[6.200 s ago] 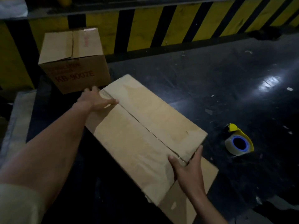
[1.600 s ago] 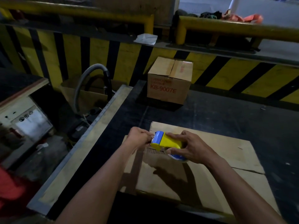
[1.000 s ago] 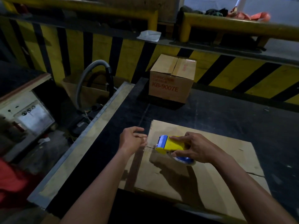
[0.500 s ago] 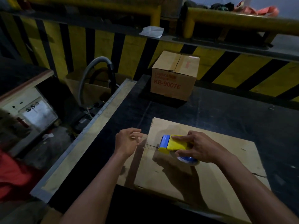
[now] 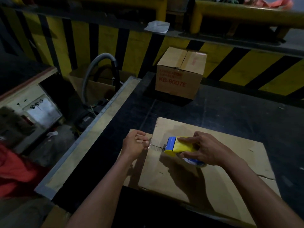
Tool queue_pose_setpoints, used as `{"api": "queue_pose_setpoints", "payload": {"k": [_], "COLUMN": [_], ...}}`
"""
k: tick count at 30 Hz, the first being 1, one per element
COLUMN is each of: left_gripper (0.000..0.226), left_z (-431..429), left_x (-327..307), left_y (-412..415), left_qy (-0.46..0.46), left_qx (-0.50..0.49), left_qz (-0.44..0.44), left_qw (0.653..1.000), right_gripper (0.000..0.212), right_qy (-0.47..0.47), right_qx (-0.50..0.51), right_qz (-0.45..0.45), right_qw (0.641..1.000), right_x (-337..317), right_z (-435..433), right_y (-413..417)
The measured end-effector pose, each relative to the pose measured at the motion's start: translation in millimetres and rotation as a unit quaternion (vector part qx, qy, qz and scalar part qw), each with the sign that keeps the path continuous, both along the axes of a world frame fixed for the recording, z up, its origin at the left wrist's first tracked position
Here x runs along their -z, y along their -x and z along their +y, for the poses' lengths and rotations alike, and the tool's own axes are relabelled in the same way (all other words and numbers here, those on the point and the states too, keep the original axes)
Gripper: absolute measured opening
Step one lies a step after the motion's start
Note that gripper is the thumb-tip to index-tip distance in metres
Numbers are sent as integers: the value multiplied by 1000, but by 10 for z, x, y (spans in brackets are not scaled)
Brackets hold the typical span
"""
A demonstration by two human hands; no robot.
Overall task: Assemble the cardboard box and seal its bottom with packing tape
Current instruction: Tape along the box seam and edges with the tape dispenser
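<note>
Cardboard box (image 5: 243, 155) lies low on the black table (image 5: 230, 116) right in front of the person. Its two long flaps are folded shut and meet in a seam that runs left to right under the hands. At the box's left edge the left hand (image 5: 134, 145) has its fingers curled, pinching the free end of the tape (image 5: 156, 147). A short clear strip stretches from there to the tape dispenser (image 5: 179, 145). The right hand (image 5: 209, 150) has fingers and thumb clamped round the dispenser's yellow body and roll, blue roller facing left, held just over the flaps.

The step in hand looks like starting the seal. To do it well, the free end should go down over the left edge and be pressed firm. The dispenser is then best drawn rightward straight along the seam with steady pressure, so the strip covers both flaps evenly. The strip should be kept taut, since slack tape will likely wrinkle or drift off the seam. It should run past the far edge before being cut.

Further back on the table stands a second box (image 5: 179, 74), closed, and a grey hose (image 5: 97, 63) arches off the table to the left. Behind them runs a yellow-and-black striped barrier (image 5: 74, 46).
</note>
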State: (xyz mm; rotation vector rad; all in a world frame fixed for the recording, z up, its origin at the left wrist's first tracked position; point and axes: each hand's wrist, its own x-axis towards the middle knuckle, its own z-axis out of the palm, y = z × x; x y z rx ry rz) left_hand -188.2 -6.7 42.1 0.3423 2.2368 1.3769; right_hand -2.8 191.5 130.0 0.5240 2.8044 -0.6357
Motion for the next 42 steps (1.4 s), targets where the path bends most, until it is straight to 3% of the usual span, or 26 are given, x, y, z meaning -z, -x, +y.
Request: {"api": "queue_pose_setpoints", "payload": {"k": [6, 9, 12, 15, 19, 24, 28, 32, 42], "left_gripper": [54, 42, 18, 16, 29, 38, 13, 9, 27], "left_z": [10, -132, -182, -55, 101, 126, 84, 117, 70], "left_x": [-59, 72, 136, -45, -104, -10, -33, -13, 86], "left_y": [69, 33, -76, -230, -356, -407, -487, -526, -514], "left_qy": [56, 100, 98, 50, 19, 22, 24, 45, 120], "left_qx": [0, -18, -49, -35, 23, -29, -85, -30, 66], "left_qz": [-45, -67, 31, 154, 140, 130, 197, 198, 164], "left_qw": [997, 993, 993, 986, 990, 991, 976, 979, 977], "right_gripper": [66, 66, 65, 65, 65, 63, 63, 62, 64], "right_qy": [-6, -1, -2, -2, -8, -11, -4, -7, -21], "right_qx": [21, 25, 28, 30, 24, 24, 27, 20, -13], "right_qz": [12, 13, 19, 24, 28, 36, 34, 32, 34], "right_qw": [1000, 1000, 999, 999, 999, 999, 999, 999, 999], "right_x": [61, 75, 79, 74, 69, 53, 59, 62, 44], "right_z": [8, 3, -20, -27, -38, -57, -51, -42, -61], "right_y": [28, 19, 20, 38, 28, 9, 15, 42, 53]}}
